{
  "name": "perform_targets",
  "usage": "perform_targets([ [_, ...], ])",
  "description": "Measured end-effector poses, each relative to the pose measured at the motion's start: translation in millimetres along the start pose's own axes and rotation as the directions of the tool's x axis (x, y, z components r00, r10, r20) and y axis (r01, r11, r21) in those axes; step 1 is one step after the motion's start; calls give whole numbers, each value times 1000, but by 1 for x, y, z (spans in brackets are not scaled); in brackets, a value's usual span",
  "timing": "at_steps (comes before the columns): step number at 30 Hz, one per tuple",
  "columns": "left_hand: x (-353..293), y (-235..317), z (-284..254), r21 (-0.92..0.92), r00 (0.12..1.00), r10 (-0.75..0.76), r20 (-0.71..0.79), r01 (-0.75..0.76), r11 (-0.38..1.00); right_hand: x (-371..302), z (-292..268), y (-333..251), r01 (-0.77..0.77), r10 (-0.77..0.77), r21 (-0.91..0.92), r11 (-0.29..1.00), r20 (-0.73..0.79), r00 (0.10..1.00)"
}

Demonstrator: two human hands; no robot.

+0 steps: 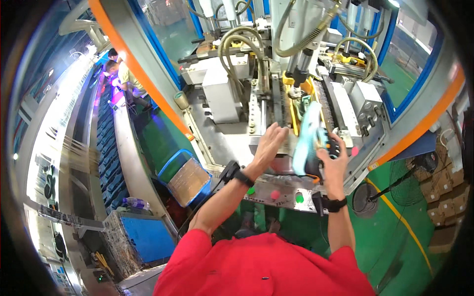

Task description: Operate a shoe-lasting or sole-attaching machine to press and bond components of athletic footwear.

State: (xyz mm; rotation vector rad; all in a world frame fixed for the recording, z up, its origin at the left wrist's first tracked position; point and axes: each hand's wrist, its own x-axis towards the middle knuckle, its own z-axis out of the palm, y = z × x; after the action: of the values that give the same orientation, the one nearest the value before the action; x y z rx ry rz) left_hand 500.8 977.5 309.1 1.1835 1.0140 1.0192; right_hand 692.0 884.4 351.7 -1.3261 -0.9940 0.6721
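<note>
My right hand (334,165) is closed around a light blue shoe (307,143) with black and orange parts. It holds the shoe tilted, above the front of the machine (217,98). The shoe is slightly blurred, and my fingers hide part of its dark side. My left hand (270,144) hovers left of the shoe, over the machine's front, its fingers curled together with nothing visible in them. Just beyond both hands is the machine's middle station, with yellow side pieces (307,86) below a vertical cylinder (302,64).
Green and red buttons (275,195) line the machine's front edge. A blue basket (186,178) stands at left, beside a conveyor with dark shoes (109,158). Orange-edged posts flank the machine. A fan (366,198) and cartons (447,197) are at right. Another person (128,81) works far left.
</note>
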Motion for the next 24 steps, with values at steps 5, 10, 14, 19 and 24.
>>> perform_targets([
  [5, 147, -57, 24, 506, 945, 226, -234, -80, 859, 17, -54, -1, -44, 37, -33, 998, -197, 980],
  [10, 246, -98, 41, 598, 972, 38, -232, 112, 794, 17, -91, 8, -51, -14, -169, 984, -363, 932],
  [14, 281, -107, 37, 655, 957, -44, -288, 230, 720, 32, -85, -2, -161, 60, -199, 967, -435, 899],
  [19, 243, -74, -6, -118, 946, -217, -239, 193, 974, 128, -55, -5, -95, 0, -415, 905, -223, 975],
  [24, 100, -4, -57, -428, 919, -372, 133, 392, 814, 245, 40, 14, -90, 152, -669, 738, 35, 988],
])
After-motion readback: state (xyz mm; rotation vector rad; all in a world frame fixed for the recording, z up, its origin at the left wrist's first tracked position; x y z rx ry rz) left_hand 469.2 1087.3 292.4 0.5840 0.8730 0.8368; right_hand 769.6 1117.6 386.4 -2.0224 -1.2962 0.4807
